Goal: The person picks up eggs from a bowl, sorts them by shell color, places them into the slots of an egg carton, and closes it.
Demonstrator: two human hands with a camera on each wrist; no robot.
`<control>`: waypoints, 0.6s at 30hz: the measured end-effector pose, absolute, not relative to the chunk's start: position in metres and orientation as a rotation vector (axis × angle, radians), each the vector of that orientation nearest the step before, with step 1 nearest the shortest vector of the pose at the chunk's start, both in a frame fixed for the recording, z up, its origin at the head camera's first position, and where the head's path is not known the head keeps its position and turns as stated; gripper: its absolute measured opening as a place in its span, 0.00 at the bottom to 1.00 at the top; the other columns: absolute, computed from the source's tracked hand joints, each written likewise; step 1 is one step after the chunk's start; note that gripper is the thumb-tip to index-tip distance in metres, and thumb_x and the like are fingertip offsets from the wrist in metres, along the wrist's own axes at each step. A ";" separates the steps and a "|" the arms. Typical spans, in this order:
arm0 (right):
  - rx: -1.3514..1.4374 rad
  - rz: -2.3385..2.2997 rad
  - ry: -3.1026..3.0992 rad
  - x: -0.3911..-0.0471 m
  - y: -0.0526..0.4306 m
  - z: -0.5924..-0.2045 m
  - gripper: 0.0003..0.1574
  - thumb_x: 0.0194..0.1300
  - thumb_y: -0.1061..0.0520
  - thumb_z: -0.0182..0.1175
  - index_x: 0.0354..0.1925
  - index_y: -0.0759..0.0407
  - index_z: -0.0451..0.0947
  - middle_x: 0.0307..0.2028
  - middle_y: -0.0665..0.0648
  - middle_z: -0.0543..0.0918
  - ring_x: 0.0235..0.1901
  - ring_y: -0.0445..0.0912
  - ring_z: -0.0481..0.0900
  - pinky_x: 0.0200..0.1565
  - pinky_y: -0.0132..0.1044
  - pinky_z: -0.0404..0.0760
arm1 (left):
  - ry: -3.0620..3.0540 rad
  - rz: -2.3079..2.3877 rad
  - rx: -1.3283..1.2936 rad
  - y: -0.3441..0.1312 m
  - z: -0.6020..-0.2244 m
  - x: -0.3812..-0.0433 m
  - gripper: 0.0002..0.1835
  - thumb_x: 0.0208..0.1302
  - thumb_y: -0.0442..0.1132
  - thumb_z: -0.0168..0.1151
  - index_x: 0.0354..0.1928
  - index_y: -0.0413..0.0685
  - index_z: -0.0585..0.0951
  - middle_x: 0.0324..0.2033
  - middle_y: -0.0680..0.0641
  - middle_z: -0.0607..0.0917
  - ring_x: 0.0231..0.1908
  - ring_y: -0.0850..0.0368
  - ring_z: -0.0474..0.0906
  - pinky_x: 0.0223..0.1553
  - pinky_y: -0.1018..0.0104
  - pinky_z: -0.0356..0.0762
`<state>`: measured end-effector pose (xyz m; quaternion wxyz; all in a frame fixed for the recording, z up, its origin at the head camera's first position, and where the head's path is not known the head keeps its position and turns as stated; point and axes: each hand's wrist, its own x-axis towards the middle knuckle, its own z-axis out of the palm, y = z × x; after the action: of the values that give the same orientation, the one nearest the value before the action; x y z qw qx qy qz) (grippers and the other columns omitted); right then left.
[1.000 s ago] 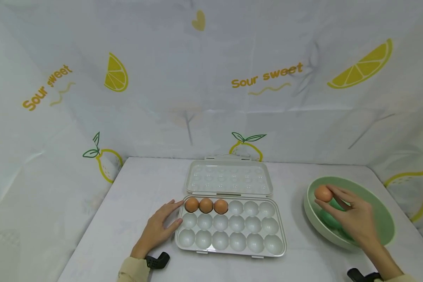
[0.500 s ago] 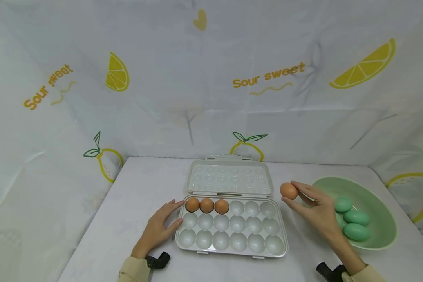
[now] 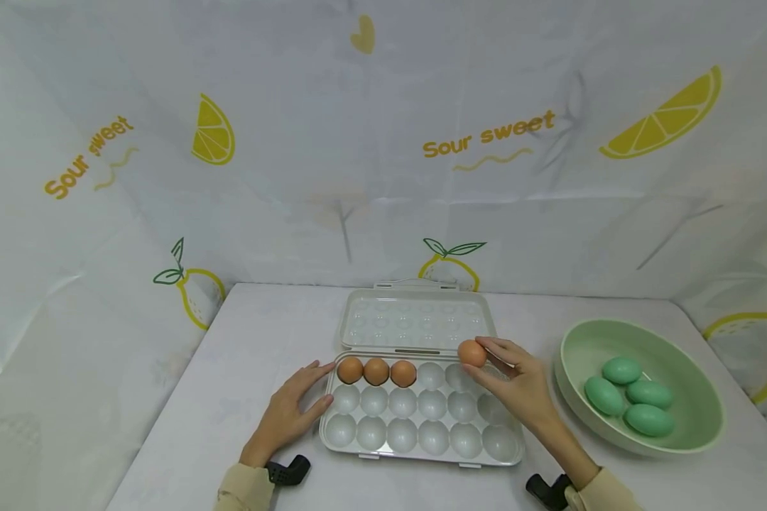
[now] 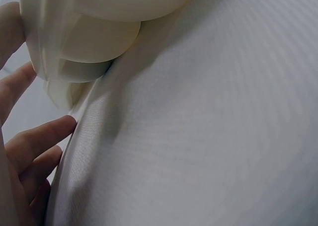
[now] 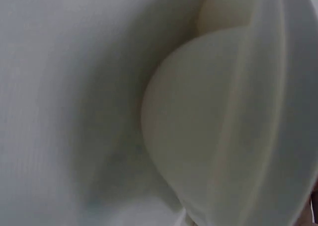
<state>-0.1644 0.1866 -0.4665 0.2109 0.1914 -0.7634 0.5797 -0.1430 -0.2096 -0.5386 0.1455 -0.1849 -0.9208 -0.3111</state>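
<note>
My right hand (image 3: 516, 380) pinches a brown egg (image 3: 471, 353) between thumb and fingers, above the back row of a white plastic egg tray (image 3: 418, 458). Three brown eggs (image 3: 376, 371) sit side by side in the left cups of that row. My left hand (image 3: 287, 411) touches the tray's left side with its fingertips, thumb and fingers spread. In the left wrist view, fingers (image 4: 37, 142) rest against the tray's edge and the cloth. Only the underside of the tray's cups (image 5: 194, 121) shows in the right wrist view; the held egg is out of sight there.
The tray's clear lid (image 3: 417, 323) lies folded back behind it. On the right stands a green bowl (image 3: 693, 426) with several green eggs (image 3: 648, 420) inside. A white cloth covers the table (image 3: 262, 319), and a printed curtain (image 3: 294, 142) hangs behind it.
My right hand has carried the brown egg left, from over the green bowl to over the tray's back row. The left hand has stayed at the tray's side.
</note>
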 end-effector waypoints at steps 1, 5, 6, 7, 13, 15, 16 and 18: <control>0.537 1.637 -2.124 -0.164 0.184 -0.469 0.30 0.44 0.79 0.75 0.50 0.76 0.83 0.47 0.59 0.87 0.50 0.28 0.84 0.53 0.24 0.85 | -2.653 -0.896 -0.533 -0.210 -0.539 -0.143 0.29 0.65 0.47 0.68 0.69 0.62 0.77 0.66 0.51 0.82 0.69 0.43 0.75 0.74 0.46 0.69; 0.536 1.710 -2.165 -0.162 0.174 -0.476 0.29 0.48 0.75 0.75 0.51 0.75 0.83 0.49 0.69 0.86 0.51 0.28 0.83 0.55 0.25 0.84 | -2.651 -0.904 -0.534 -0.209 -0.539 -0.142 0.29 0.65 0.47 0.68 0.69 0.62 0.77 0.66 0.51 0.82 0.69 0.43 0.75 0.74 0.45 0.69; 0.530 1.726 -2.176 -0.162 0.171 -0.477 0.28 0.49 0.74 0.76 0.51 0.75 0.83 0.49 0.71 0.84 0.52 0.27 0.83 0.55 0.25 0.84 | -2.653 -0.902 -0.534 -0.209 -0.539 -0.142 0.29 0.65 0.47 0.68 0.69 0.62 0.77 0.66 0.51 0.82 0.69 0.43 0.75 0.73 0.45 0.69; 0.530 1.731 -2.186 -0.162 0.169 -0.479 0.27 0.49 0.74 0.76 0.51 0.75 0.84 0.50 0.70 0.84 0.51 0.27 0.82 0.55 0.25 0.84 | -2.652 -0.903 -0.535 -0.209 -0.539 -0.142 0.29 0.65 0.47 0.68 0.69 0.62 0.77 0.66 0.51 0.82 0.69 0.43 0.75 0.73 0.45 0.70; 0.553 1.722 -2.210 -0.163 0.157 -0.488 0.25 0.50 0.74 0.75 0.49 0.76 0.84 0.47 0.69 0.82 0.49 0.27 0.81 0.53 0.23 0.84 | -2.655 -0.898 -0.535 -0.209 -0.539 -0.142 0.29 0.65 0.47 0.68 0.69 0.61 0.77 0.66 0.50 0.82 0.69 0.43 0.75 0.74 0.46 0.69; 0.544 1.711 -2.222 -0.163 0.153 -0.490 0.26 0.50 0.72 0.76 0.50 0.75 0.84 0.46 0.68 0.84 0.49 0.26 0.81 0.53 0.23 0.84 | -2.656 -0.892 -0.532 -0.209 -0.539 -0.142 0.29 0.65 0.47 0.68 0.69 0.61 0.77 0.66 0.50 0.82 0.69 0.43 0.75 0.74 0.46 0.69; 0.542 1.718 -2.228 -0.163 0.150 -0.491 0.26 0.51 0.72 0.76 0.50 0.74 0.84 0.47 0.69 0.85 0.49 0.26 0.81 0.54 0.23 0.84 | -2.656 -0.889 -0.531 -0.209 -0.539 -0.143 0.30 0.65 0.47 0.68 0.69 0.62 0.77 0.66 0.50 0.82 0.69 0.43 0.75 0.74 0.46 0.69; 0.531 1.741 -2.240 -0.163 0.146 -0.493 0.25 0.52 0.70 0.76 0.51 0.74 0.84 0.48 0.70 0.86 0.50 0.26 0.82 0.55 0.23 0.83 | -2.655 -0.892 -0.530 -0.209 -0.539 -0.143 0.30 0.65 0.47 0.68 0.69 0.62 0.77 0.66 0.51 0.82 0.69 0.43 0.75 0.74 0.46 0.69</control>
<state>-0.1631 0.1461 -0.4929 0.1273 0.1826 -0.7698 0.5983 -0.1426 -0.2089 -0.5385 0.1452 -0.1841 -0.9215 -0.3095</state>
